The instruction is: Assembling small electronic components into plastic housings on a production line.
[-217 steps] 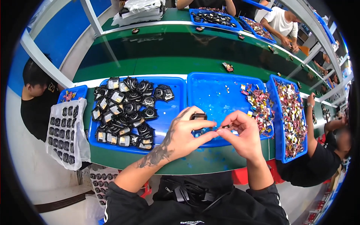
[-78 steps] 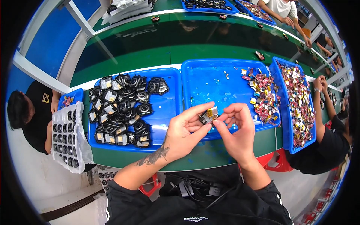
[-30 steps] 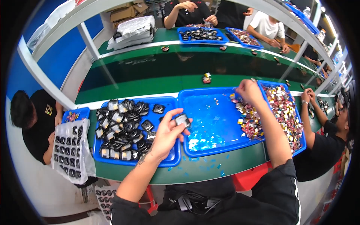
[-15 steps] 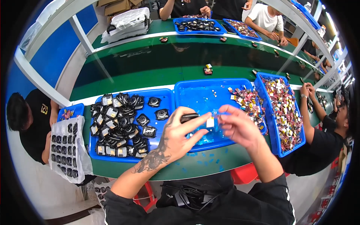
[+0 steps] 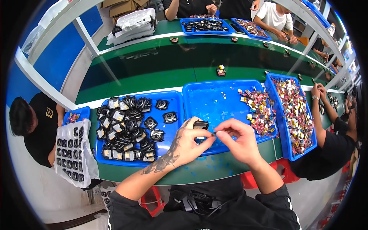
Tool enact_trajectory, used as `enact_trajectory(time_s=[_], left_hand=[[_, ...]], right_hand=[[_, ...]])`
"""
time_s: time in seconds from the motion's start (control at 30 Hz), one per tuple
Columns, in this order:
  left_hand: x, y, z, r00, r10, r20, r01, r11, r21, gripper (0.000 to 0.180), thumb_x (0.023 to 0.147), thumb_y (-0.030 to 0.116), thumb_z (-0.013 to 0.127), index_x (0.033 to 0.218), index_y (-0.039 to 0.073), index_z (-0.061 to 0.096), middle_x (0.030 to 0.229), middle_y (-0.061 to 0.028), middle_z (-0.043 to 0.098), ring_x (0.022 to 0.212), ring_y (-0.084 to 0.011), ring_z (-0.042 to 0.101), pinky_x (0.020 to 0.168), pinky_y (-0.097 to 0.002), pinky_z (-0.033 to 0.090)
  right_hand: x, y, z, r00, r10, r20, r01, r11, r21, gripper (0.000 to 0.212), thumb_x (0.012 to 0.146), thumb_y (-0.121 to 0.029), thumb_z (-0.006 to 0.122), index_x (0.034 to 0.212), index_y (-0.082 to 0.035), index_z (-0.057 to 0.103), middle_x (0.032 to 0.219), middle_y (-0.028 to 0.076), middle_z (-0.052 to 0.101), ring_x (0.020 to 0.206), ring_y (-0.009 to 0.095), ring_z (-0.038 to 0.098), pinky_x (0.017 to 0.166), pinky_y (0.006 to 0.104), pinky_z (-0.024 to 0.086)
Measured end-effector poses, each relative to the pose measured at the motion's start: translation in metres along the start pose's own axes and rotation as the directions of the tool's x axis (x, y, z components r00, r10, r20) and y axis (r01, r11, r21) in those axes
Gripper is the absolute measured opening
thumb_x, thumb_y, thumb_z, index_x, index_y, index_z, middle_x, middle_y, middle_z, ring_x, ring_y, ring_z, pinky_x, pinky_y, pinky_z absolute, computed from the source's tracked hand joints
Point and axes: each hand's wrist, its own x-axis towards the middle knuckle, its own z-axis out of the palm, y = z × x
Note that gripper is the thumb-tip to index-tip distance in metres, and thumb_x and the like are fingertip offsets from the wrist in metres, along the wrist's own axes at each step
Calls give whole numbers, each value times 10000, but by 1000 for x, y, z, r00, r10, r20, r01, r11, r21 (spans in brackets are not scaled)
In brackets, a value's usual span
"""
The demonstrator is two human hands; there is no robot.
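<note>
- Bright, cool light falls evenly across the table [image 5: 199,170].
- Dull reflections and a dark band cross its glossy far half.
- A strip light [image 5: 339,22] glares beyond its far right corner.
- Left hand [image 5: 189,143] and right hand [image 5: 240,141] look crisp.
- Frame bars [image 5: 46,81] bow toward the black rim.

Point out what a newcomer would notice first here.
First, the heap of black casings in the left blue tray. Then the narrow blue tray at right, crowded with small red, yellow and white parts. Between them, over the middle blue tray, the left grip holds a black casing, the right grip close beside it.
</note>
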Motion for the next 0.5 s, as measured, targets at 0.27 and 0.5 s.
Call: enact_trajectory(time_s=[0.27, 0.5], left_hand=[[-9, 0, -1, 1000, 17, 2, -17, 992, -123, 130, 790, 152, 756, 854, 47, 716, 926, -118, 599, 902, -272, 595, 766, -376, 485], [-6, 0, -3, 993, 100, -54, -103, 993, -55, 107, 759, 101, 756, 846, 49, 722, 938, -121, 597, 855, -277, 605, 745, -371, 497]], right_hand=[[7, 0, -6, 971, 198, 134, -224, 949, 220, 100, 912, -103, 653, 916, -5, 632, 848, 8, 644, 739, 51, 571, 596, 200, 448], [9, -3, -9, 904, 290, 315, -388, 865, 318, 128, 950, -158, 603, 921, -34, 613, 813, -8, 625, 667, 21, 513, 577, 189, 421]])
